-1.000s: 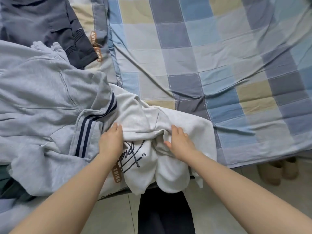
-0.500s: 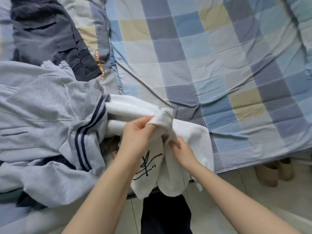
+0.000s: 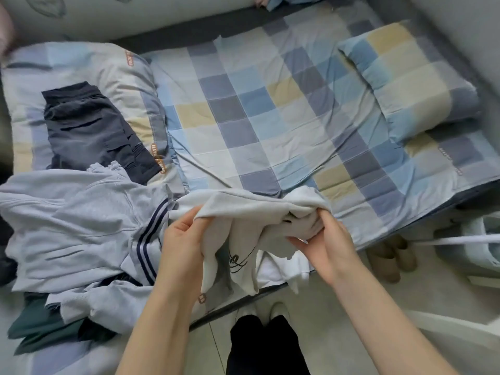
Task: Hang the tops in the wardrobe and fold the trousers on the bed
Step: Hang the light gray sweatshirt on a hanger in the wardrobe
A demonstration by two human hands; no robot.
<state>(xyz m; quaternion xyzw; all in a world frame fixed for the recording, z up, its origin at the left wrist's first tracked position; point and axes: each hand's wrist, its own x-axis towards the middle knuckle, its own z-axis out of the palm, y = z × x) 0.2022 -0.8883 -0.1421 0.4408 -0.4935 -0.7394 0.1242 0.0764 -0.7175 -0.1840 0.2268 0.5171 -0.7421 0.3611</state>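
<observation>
The bed (image 3: 270,112) fills most of my view, with a grey hoodie (image 3: 81,212) heaped at nine o'clock, dark trousers (image 3: 89,131) folded at ten, and the white top (image 3: 251,215) bunched at the near edge, at six o'clock from the bed's middle. It looks soft, light and floppy, likely to sag and twist wherever unsupported, so I judge the shoulders or collar the best hold for hanging. My left hand (image 3: 181,239) pinches a fold at its left end, while my right hand (image 3: 324,239) curls round the bunched right end.
</observation>
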